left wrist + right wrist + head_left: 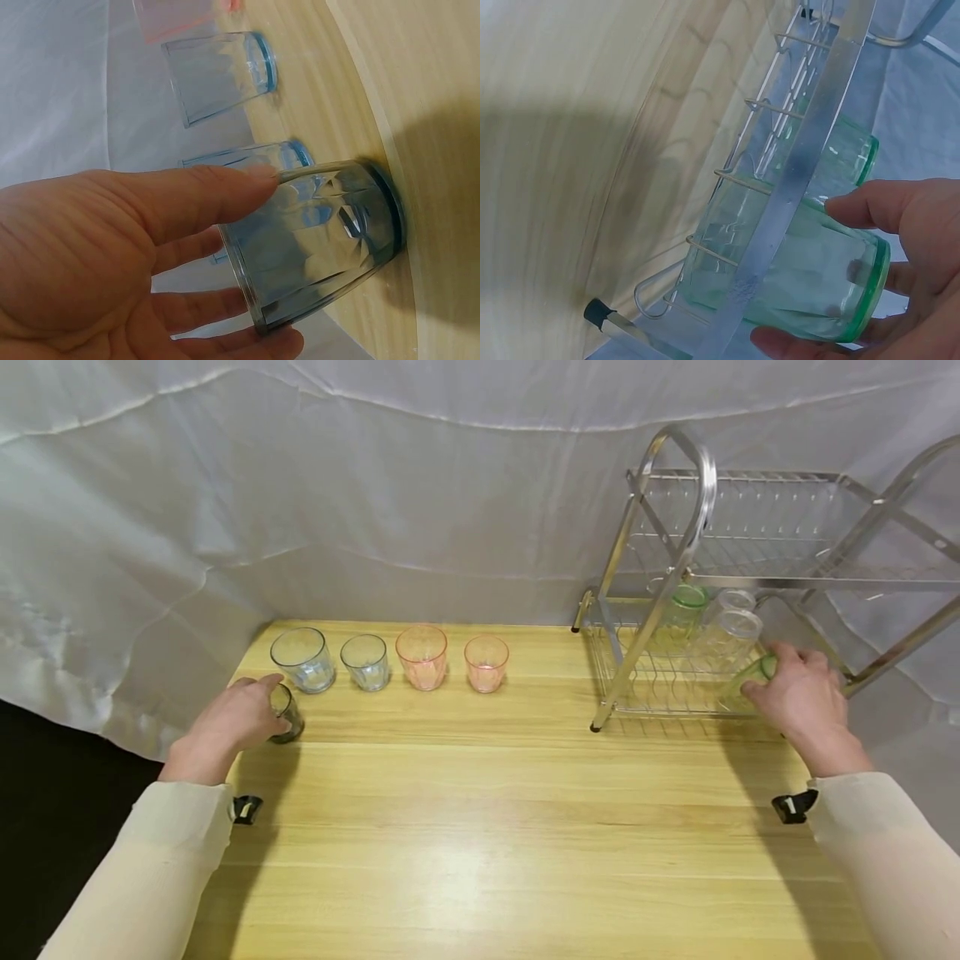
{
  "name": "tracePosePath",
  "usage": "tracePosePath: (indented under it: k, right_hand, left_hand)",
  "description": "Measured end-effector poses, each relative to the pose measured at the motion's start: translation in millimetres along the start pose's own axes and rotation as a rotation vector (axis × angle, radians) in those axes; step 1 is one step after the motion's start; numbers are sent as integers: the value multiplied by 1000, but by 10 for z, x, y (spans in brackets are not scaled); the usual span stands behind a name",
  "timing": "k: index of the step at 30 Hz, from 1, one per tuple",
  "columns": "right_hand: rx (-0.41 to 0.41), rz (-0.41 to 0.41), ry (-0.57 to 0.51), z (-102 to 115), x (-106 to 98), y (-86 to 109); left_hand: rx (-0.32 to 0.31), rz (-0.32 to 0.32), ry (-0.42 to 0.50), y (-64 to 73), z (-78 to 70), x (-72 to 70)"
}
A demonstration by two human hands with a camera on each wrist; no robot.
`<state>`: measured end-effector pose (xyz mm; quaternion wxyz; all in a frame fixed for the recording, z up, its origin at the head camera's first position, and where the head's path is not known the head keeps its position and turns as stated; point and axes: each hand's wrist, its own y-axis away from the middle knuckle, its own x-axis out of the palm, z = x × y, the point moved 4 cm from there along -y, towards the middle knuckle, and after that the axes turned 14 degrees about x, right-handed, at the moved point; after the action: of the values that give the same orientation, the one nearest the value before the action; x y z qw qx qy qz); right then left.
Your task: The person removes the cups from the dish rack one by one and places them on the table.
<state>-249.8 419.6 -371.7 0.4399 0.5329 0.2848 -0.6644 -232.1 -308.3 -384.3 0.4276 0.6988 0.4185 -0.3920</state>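
My left hand [234, 720] reaches down at the table's left end and holds a smoky grey drinking glass [289, 724] by its rim. In the left wrist view the thumb lies on one side of this glass [330, 240] and the fingers on the other; its base is at the wood. On the right, my right hand [808, 692] grips a green glass [738, 687] near its rim, at the front of the rack's lower shelf. The right wrist view has the green glass [810, 277] behind a metal rail, thumb and fingers around its green rim.
A row along the table's back holds a large bluish glass [311, 670], a smaller bluish glass [369, 672] and two pink glasses [423, 667]. The two-tier metal rack [637, 664] also bears another green glass [678, 618] and clear glasses [723, 642]. A grey curtain [450, 510] hangs behind.
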Motion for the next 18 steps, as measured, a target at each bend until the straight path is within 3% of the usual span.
tracePosePath:
  k: [11, 18]
  right_hand:
    - [-24, -58, -72, 107, -42, 149]
    - [-65, -117, -162, 253, -19, 281]
  left_hand:
    - [-9, -13, -7, 27, 12, -33]
    - [-15, -68, -8, 86, -25, -43]
